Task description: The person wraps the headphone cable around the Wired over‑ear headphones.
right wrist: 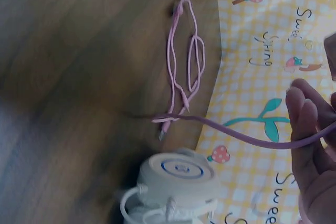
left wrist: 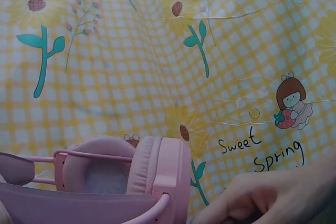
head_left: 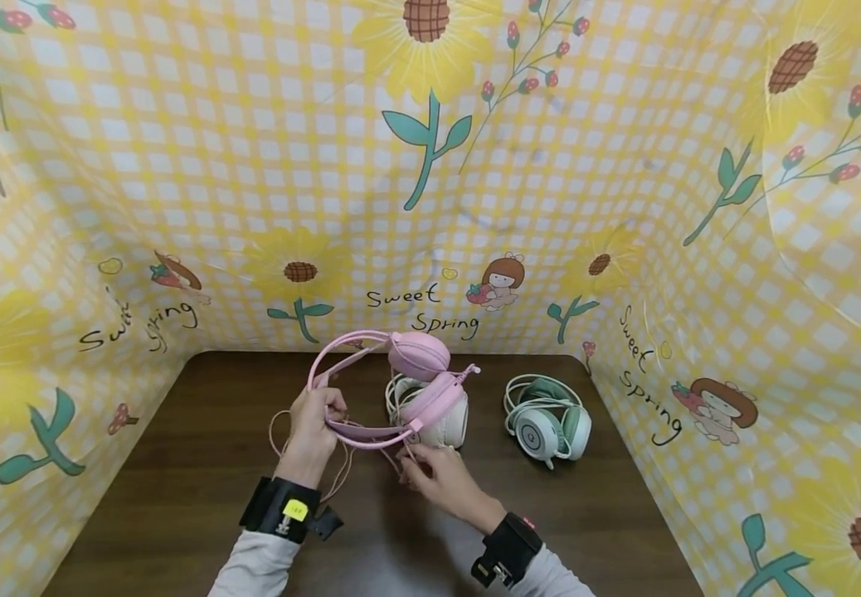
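Observation:
My left hand (head_left: 313, 423) grips the headband of the pink headphones (head_left: 430, 398), holding them raised above the table with both ear cups to the right. Below the lower ear cup, my right hand (head_left: 441, 481) pinches the pink headphone cable (right wrist: 262, 142), which crosses its fingers in the right wrist view. The rest of that cable lies in loops on the table, with its plug (right wrist: 164, 131) visible. White headphones (head_left: 454, 427) stand behind the pink pair, partly covered by it. The left wrist view shows the pink ear cups close up and the right hand (left wrist: 273, 200) beside them.
White headphones with green cushions (head_left: 550, 423) rest on the right of the dark wooden table (head_left: 177, 497), their white cable looped around them. Yellow checked cloth (head_left: 311, 166) with flowers encloses the table at the back and both sides.

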Action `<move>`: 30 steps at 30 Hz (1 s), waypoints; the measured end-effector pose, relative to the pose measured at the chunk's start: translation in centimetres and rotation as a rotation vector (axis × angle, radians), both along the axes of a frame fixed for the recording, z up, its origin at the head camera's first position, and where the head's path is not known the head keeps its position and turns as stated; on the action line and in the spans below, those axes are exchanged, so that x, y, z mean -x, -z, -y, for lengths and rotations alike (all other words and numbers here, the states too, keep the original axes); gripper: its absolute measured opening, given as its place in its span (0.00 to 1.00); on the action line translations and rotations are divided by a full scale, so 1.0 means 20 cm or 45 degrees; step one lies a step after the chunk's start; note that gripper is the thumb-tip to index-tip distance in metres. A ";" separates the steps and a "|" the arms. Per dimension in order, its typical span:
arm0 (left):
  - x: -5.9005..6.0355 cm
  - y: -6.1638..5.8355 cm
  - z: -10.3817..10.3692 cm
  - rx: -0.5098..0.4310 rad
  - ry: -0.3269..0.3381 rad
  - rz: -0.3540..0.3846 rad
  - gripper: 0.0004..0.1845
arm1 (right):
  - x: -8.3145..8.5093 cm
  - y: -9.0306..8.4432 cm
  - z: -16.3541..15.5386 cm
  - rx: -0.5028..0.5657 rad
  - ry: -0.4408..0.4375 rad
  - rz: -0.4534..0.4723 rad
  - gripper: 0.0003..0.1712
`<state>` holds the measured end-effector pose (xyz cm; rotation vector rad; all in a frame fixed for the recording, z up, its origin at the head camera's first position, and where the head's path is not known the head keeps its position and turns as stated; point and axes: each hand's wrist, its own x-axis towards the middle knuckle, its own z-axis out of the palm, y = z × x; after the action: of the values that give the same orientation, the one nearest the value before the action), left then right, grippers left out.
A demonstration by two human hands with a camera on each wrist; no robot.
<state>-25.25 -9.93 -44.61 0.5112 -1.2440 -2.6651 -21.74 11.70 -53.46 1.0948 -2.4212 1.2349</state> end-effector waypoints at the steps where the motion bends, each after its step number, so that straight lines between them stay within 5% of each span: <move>1: 0.00 0.01 0.00 0.009 -0.013 0.012 0.21 | 0.00 -0.01 -0.01 -0.052 0.025 -0.033 0.06; 11: -0.03 0.06 0.05 0.191 -0.154 0.067 0.22 | -0.02 -0.09 -0.12 -0.499 0.147 -0.281 0.13; 21: -0.06 0.09 0.09 0.216 -0.124 0.071 0.22 | 0.02 -0.15 -0.22 -0.616 0.162 -0.320 0.13; 30: -0.08 0.14 0.12 0.210 0.001 0.080 0.23 | 0.02 -0.20 -0.29 -0.676 0.202 -0.448 0.04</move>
<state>-23.62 -12.28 -47.31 0.5731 -1.4654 -2.5358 -22.21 17.59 -49.38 1.0965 -2.5407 0.3113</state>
